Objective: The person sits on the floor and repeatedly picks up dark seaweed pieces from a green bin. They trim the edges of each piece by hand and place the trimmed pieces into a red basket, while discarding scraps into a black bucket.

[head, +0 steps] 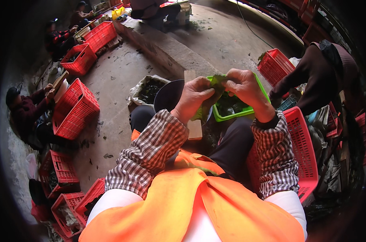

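Note:
A dark green piece of seaweed (212, 94) is stretched between my two hands, its lower end hanging down. My left hand (193, 95) pinches one edge between thumb and fingers. At the upper end, my right hand (245, 87) grips it with the fingertips. Below lies a pale wooden board (195, 129), partly hidden by the left hand and the seaweed. A bright green plastic basket (263, 87) with dark wet leaves in it stands under my right hand. Left of the board is a round dark basin (168, 96), partly covered by my left arm.
A woven sack (135, 92) of dark seaweed stands ahead left. A red crate (302, 148) sits by my right side. More red crates (77, 113) line the left, beside a seated person (25, 112). Another person (313, 72) bends at right. A concrete ledge (170, 48) runs ahead.

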The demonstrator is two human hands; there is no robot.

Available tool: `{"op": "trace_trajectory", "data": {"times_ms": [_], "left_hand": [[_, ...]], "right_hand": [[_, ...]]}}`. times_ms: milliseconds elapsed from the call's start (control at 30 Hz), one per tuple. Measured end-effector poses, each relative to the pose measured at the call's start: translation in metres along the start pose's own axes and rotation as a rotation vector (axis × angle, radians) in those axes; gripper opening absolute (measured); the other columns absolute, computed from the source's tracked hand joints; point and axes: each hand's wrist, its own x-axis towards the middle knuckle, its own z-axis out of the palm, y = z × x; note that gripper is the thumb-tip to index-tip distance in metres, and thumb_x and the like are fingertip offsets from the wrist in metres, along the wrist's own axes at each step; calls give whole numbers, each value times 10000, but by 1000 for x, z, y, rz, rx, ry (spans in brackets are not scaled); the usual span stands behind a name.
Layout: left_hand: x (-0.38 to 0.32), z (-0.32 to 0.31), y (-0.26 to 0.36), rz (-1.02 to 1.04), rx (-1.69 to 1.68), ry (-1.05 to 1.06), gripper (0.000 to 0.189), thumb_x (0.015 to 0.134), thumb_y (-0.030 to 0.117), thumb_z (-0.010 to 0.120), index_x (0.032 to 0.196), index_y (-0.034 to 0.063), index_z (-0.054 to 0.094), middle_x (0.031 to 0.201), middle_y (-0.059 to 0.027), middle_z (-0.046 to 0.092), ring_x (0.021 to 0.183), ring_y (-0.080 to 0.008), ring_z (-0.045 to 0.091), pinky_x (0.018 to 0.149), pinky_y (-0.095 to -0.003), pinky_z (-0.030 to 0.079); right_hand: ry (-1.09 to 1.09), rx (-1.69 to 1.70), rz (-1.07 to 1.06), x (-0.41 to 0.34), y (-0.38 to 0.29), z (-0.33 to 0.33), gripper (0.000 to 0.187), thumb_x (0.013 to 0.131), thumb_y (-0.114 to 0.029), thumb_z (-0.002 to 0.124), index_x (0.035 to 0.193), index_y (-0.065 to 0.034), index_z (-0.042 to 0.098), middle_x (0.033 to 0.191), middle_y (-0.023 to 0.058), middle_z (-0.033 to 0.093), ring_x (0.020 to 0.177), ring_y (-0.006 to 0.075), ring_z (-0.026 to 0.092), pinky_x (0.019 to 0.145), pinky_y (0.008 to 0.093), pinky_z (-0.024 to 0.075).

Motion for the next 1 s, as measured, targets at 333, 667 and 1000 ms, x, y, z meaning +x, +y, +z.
{"op": "trace_trajectory", "data": {"times_ms": [333,667,1000], "left_hand": [[-8,9,2,136,399,-81,154,802,-73,595,935,5,589,825,8,592,732,-56,536,650,-205,456],[-31,-12,-8,-26,374,-172,169,817,-26,611,985,-21,597,830,6,599,763,-55,549,670,-218,470],[-31,-25,-24,-13,98,-244,325,833,117,627,1129,-4,569,923,2,570,843,-67,525,704,-219,461]], "right_hand": [[-343,341,87,-5,30,-6,121,832,-56,636,924,22,642,759,-1,632,650,57,586,576,214,471],[-352,48,14,2,-14,-2,120,873,6,528,937,30,627,743,34,633,598,75,607,554,198,493],[-381,-91,-45,17,-43,10,112,890,-10,520,927,28,618,756,47,647,579,82,611,537,198,498]]}}
